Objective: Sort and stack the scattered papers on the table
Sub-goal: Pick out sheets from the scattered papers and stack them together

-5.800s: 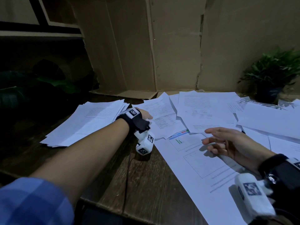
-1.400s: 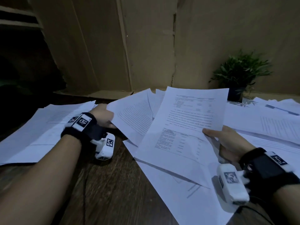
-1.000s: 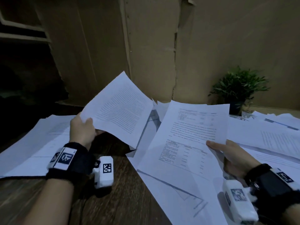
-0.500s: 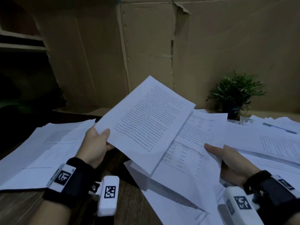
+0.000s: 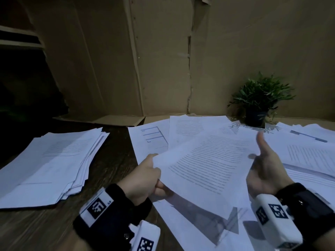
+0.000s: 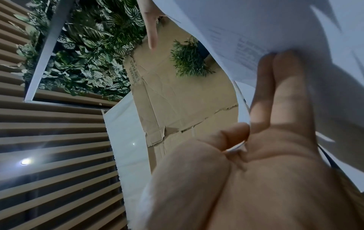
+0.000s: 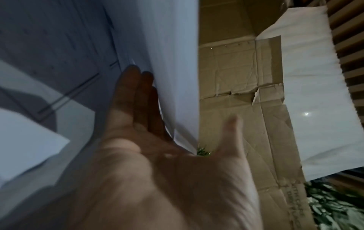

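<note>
My left hand (image 5: 154,178) pinches the left edge of the held sheets (image 5: 208,167), printed text facing up, above the table's middle. In the left wrist view the thumb sits on top and the fingers (image 6: 283,87) lie beneath the held sheets (image 6: 256,23). My right hand (image 5: 261,160) is at their right edge with the thumb lifted clear. Its straight fingers (image 7: 135,96) lie flat under the held sheets (image 7: 167,62). A rough stack of papers (image 5: 50,160) lies at the left. Scattered papers (image 5: 308,156) cover the right and back.
A small potted plant (image 5: 259,100) stands at the back right on the papers. Cardboard panels (image 5: 163,60) form the wall behind. Bare dark wooden table (image 5: 112,156) shows between the stack and the loose sheets. A pen (image 5: 308,136) lies on the far right papers.
My left hand carried its text sheet to the right onto the sheet in my right hand. The pair has come lower, and my right thumb has let go.
</note>
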A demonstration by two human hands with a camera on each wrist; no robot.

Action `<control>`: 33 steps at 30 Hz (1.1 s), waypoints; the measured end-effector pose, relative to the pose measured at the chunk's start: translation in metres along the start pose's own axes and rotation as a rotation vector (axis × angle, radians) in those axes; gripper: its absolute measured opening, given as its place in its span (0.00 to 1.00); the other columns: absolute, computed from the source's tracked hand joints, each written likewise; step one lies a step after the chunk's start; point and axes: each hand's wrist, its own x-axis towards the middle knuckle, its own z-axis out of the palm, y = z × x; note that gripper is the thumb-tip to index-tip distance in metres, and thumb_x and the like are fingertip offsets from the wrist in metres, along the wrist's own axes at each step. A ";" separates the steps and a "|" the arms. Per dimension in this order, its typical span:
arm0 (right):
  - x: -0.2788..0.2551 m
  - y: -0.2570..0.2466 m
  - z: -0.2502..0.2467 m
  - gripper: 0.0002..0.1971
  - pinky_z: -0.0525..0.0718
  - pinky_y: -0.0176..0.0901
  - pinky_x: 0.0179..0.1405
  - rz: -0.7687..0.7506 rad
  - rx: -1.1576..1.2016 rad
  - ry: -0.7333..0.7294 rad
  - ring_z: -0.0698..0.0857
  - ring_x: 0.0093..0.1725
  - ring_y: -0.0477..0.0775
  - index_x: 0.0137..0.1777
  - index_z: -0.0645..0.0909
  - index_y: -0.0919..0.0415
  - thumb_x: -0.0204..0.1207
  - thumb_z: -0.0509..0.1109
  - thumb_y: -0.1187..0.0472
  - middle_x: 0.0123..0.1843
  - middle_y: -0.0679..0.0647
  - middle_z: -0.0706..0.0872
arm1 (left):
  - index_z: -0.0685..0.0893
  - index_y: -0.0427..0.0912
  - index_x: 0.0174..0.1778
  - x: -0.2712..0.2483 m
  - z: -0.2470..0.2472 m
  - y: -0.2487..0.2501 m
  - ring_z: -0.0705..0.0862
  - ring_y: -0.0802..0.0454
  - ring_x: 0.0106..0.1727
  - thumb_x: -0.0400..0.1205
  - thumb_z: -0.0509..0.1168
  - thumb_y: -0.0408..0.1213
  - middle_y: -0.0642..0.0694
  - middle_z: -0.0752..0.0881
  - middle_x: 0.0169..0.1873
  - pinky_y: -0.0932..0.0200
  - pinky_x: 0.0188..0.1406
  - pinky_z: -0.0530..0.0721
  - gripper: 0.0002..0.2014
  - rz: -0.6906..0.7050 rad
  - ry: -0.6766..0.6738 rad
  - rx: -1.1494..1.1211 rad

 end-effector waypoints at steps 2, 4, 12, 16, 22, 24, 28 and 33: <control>0.000 0.001 0.005 0.19 0.88 0.51 0.44 0.063 -0.234 0.091 0.90 0.45 0.70 0.58 0.90 0.64 0.78 0.73 0.49 0.71 0.73 0.81 | 0.70 0.54 0.73 -0.001 -0.002 0.001 0.87 0.26 0.48 0.83 0.46 0.21 0.23 0.86 0.50 0.30 0.62 0.80 0.28 0.016 0.008 0.021; -0.003 0.004 0.007 0.07 0.83 0.36 0.28 0.053 -0.419 0.195 0.86 0.25 0.61 0.53 0.85 0.70 0.79 0.74 0.67 0.63 0.78 0.83 | 0.77 0.49 0.69 -0.005 -0.005 0.005 0.87 0.32 0.45 0.84 0.52 0.22 0.31 0.88 0.50 0.38 0.59 0.84 0.23 0.009 -0.031 0.064; -0.002 0.007 0.049 0.22 0.90 0.60 0.55 -0.103 -0.410 -0.135 0.89 0.61 0.65 0.72 0.80 0.63 0.76 0.65 0.67 0.64 0.62 0.89 | 0.69 0.55 0.78 -0.006 -0.050 0.024 0.79 0.43 0.71 0.53 0.79 0.66 0.44 0.77 0.72 0.42 0.75 0.74 0.56 0.047 -0.008 0.030; 0.013 0.013 0.088 0.22 0.88 0.58 0.59 -0.046 -0.444 -0.286 0.90 0.61 0.61 0.71 0.80 0.62 0.76 0.64 0.65 0.66 0.61 0.88 | 0.82 0.44 0.72 -0.004 -0.050 0.022 0.84 0.41 0.67 0.63 0.81 0.59 0.37 0.84 0.68 0.43 0.71 0.78 0.43 0.066 -0.223 -0.230; 0.055 0.021 0.093 0.30 0.86 0.63 0.64 -0.011 -0.730 -0.080 0.88 0.63 0.65 0.63 0.88 0.62 0.60 0.85 0.50 0.65 0.62 0.89 | 0.84 0.33 0.66 -0.005 -0.054 0.025 0.89 0.42 0.58 0.79 0.66 0.41 0.35 0.87 0.62 0.48 0.59 0.87 0.21 0.186 -0.181 -0.433; 0.065 0.026 0.087 0.29 0.90 0.50 0.57 -0.124 -0.887 0.057 0.92 0.56 0.53 0.57 0.90 0.61 0.59 0.89 0.47 0.54 0.56 0.93 | 0.83 0.34 0.66 -0.002 -0.060 0.024 0.88 0.42 0.60 0.79 0.65 0.38 0.36 0.87 0.63 0.48 0.60 0.87 0.20 0.240 -0.085 -0.338; 0.069 0.028 0.095 0.13 0.85 0.40 0.45 -0.189 -1.073 0.056 0.90 0.48 0.52 0.62 0.85 0.72 0.81 0.69 0.67 0.56 0.63 0.91 | 0.85 0.42 0.66 0.002 -0.067 0.014 0.88 0.43 0.62 0.85 0.64 0.42 0.43 0.89 0.60 0.45 0.67 0.81 0.16 0.201 -0.011 -0.109; 0.069 0.016 0.084 0.21 0.81 0.49 0.34 -0.067 -1.117 -0.046 0.76 0.35 0.72 0.66 0.83 0.61 0.75 0.64 0.73 0.48 0.64 0.90 | 0.82 0.44 0.68 0.007 -0.075 0.011 0.86 0.44 0.64 0.88 0.58 0.35 0.44 0.88 0.63 0.42 0.67 0.80 0.14 0.344 0.131 -0.140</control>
